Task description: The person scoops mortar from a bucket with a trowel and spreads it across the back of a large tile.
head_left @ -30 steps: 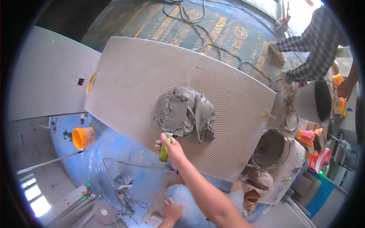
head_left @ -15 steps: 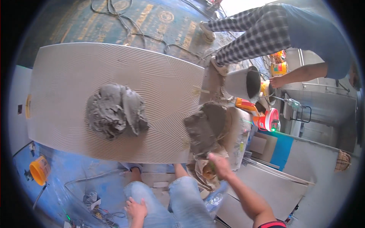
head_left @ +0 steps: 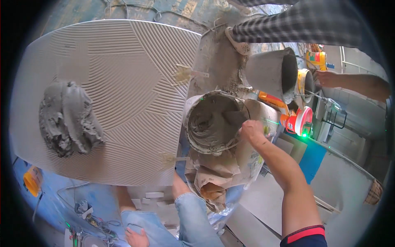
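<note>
My right hand (head_left: 253,132) grips a trowel, its grey, mortar-coated blade (head_left: 233,117) inside a mortar bucket (head_left: 191,123) beside the tile's right edge; the handle is hidden in my fingers. My left hand (head_left: 136,237) rests on my jeans at the lower edge, fingers apart, holding nothing. A large white tile (head_left: 119,82) spans the left half, its surface combed in ridges, with a thick heap of grey mortar (head_left: 70,119) on it and tabs at its right side.
A co-worker's checked legs (head_left: 296,26) and hand (head_left: 325,78) are at upper right, near a tipped grey bucket (head_left: 263,72), yellow buckets (head_left: 314,59) and a red-white pail (head_left: 300,121). Torn paper bags (head_left: 212,173) lie below my bucket; cables and an orange bucket (head_left: 32,181) sit lower left.
My right hand has carried the trowel from the mortar heap on the tile rightward into the bucket. My view has swung right; the co-worker's hand stays among the buckets.
</note>
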Demonstrator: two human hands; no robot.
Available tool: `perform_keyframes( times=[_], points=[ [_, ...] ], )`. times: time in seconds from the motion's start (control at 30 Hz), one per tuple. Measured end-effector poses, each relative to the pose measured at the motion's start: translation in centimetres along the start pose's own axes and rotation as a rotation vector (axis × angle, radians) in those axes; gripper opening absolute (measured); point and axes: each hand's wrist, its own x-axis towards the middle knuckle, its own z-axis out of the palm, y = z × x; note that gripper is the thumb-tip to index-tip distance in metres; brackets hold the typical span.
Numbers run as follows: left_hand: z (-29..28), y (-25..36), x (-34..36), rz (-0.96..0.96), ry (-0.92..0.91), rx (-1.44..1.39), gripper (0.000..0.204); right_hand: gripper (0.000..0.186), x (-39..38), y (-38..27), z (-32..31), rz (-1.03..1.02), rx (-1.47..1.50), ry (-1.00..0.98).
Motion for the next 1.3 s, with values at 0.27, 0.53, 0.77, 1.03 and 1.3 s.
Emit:
perform_keyframes(
  times=[0.27, 0.53, 0.77, 1.03, 1.3],
  points=[
    [-6.0, 4.7, -1.3, -0.209, -0.068, -0.1, 0.081, 0.056, -1.3, -7.9, 10.8, 0.494, 1.014, -0.183],
    [-8.0, 5.4, -1.7, -0.235, -0.147, -0.062, 0.08, 0.048, 0.1, -12.2, 9.8, 0.636, 1.958, -0.149],
    [-9.3, 7.1, -2.8, -0.262, -0.17, -0.066, 0.078, 0.046, 1.1, -9.2, 10.9, 0.336, 1.435, 0.062],
    [-5.0, 4.1, -2.0, -0.162, 0.077, -0.127, 0.079, 0.033, -0.4, -9.6, 12.4, 0.127, 1.749, 0.191],
    [-6.0, 2.0, -1.7, -0.111, 0.116, -0.183, 0.078, 0.034, -6.0, -7.5, 14.5, 0.074, 1.536, 0.408]
  ],
)
